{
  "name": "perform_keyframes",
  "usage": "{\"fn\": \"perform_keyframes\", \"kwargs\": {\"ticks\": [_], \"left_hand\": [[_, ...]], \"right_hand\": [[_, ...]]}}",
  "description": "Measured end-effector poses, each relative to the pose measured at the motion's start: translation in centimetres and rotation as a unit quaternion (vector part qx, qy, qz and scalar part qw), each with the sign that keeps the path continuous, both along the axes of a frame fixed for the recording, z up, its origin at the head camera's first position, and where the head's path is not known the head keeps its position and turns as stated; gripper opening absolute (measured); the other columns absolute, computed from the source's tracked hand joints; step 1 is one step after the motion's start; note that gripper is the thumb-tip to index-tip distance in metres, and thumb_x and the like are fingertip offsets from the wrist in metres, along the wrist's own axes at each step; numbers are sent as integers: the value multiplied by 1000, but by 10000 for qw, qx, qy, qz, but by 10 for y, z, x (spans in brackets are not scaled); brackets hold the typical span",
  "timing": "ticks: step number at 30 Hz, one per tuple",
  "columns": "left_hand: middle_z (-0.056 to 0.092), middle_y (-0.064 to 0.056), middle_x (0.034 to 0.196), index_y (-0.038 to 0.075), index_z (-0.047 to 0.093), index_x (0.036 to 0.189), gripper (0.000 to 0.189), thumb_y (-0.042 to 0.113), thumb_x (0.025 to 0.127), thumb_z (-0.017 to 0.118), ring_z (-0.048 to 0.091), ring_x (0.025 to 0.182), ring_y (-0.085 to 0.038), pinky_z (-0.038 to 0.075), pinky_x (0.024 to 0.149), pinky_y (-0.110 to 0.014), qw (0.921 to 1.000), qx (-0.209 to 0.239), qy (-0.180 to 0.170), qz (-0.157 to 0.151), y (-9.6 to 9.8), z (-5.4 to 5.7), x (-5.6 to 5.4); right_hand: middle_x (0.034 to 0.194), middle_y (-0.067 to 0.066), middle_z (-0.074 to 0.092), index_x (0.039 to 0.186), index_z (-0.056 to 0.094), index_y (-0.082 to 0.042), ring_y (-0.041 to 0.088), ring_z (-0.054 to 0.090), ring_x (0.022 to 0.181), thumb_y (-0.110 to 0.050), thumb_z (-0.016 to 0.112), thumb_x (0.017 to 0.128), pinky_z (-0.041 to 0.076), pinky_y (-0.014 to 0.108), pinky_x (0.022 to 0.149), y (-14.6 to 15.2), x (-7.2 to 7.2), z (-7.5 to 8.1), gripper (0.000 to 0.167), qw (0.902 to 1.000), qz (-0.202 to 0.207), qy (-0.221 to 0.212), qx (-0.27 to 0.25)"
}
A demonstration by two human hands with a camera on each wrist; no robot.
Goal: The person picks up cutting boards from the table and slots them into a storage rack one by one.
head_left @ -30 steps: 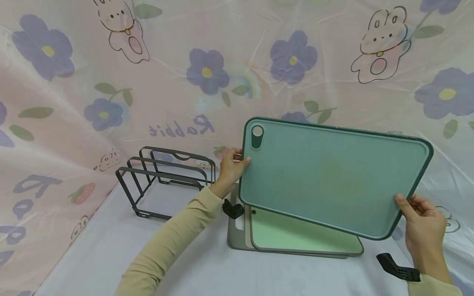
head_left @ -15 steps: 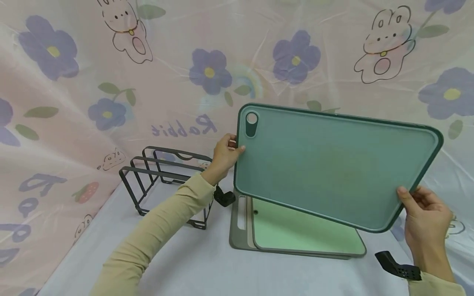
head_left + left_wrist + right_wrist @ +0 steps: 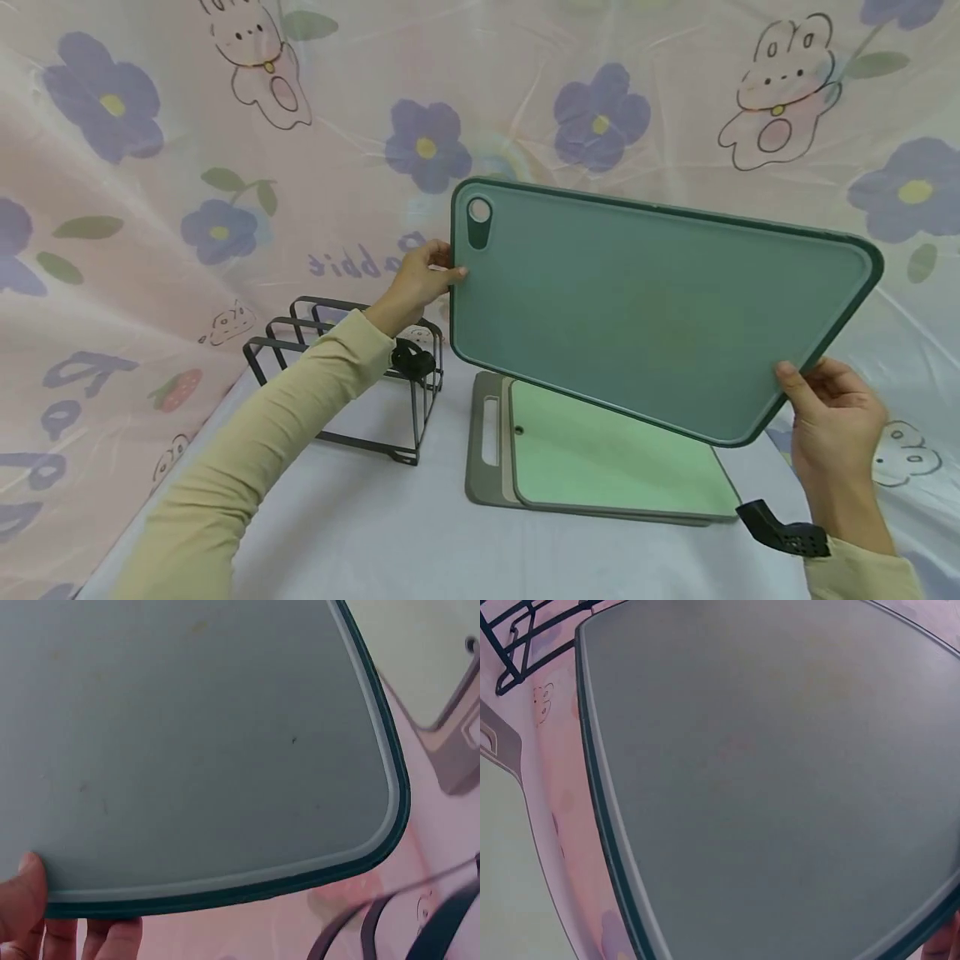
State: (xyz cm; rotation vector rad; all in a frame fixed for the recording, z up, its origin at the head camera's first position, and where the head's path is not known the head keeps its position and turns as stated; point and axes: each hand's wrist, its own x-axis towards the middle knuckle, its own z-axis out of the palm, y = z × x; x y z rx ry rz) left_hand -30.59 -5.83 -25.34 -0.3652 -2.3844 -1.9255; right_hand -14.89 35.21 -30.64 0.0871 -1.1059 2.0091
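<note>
A large green cutting board with a dark green rim and a hole in its upper left corner hangs in the air, tilted down to the right. My left hand pinches its left edge, thumb on the near face and fingers behind. At the lower right edge, my right hand grips it the same way. The left wrist view shows the left thumb over the dark rim. Only a bit of the right fingers appears in the right wrist view. Faint marks dot the board's face.
Left of the boards stands a black wire rack with several upright frames, partly behind the left sleeve. Below the raised board, a light green board lies on a grey board with a handle slot. A printed curtain hangs behind the table.
Both hands have raised the green cutting board and shifted it left, its left end now closer to the rack. More of the light green board below shows.
</note>
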Motion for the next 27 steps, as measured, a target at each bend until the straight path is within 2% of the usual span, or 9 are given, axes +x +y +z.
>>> {"fn": "perform_keyframes", "kwargs": {"ticks": [3, 8, 12, 18, 23, 27], "left_hand": [[54, -16, 115, -3, 55, 122, 30, 5, 94, 64, 52, 104, -27, 48, 91, -40, 9999, -126, 62, -47, -9, 5, -6], [53, -17, 116, -6, 54, 123, 32, 3, 93, 64, 54, 106, -28, 49, 91, -37, 9997, -195, 14, 110, -21, 16, -14], [54, -17, 116, -6, 55, 123, 33, 4, 93, 65, 54, 105, -28, 49, 90, -39, 9993, -267, 50, 245, -30, 22, -21], [54, -16, 116, -6, 55, 123, 34, 4, 93, 65, 55, 103, -27, 49, 91, -39, 9985, -376, 180, 349, -45, 24, -29], [53, -16, 117, -7, 54, 124, 34, 2, 93, 65, 54, 103, -26, 49, 92, -38, 9987, -200, 211, 417, -55, 23, -33], [53, -16, 117, -7, 54, 124, 35, 2, 92, 65, 55, 103, -25, 49, 92, -37, 9984, -102, 195, 528, -64, 21, -35]], "right_hand": [[80, 17, 61, 95, 61, 21, 20, 57, 71, 27, 64, 77, 54, 23, 66, -7, -3, 1, 20, 9996, -26, -115, 258], [84, 15, 61, 99, 62, 19, 19, 56, 74, 23, 66, 78, 53, 21, 69, -19, -9, 3, 22, 9972, -92, -323, 667], [81, 14, 60, 97, 63, 17, 18, 54, 73, 22, 68, 77, 52, 21, 68, -27, -15, 4, 20, 9958, -118, -414, 806], [79, 12, 61, 94, 65, 15, 17, 55, 72, 20, 69, 77, 52, 20, 68, -39, -23, 5, 18, 9932, -88, -502, 1042], [75, 11, 62, 88, 65, 13, 17, 55, 68, 23, 68, 77, 51, 20, 63, -49, -30, 5, 15, 9943, 117, -493, 943], [76, 10, 61, 86, 66, 9, 16, 53, 69, 20, 69, 77, 49, 20, 63, -57, -35, 5, 14, 9932, 185, -697, 916]]}}
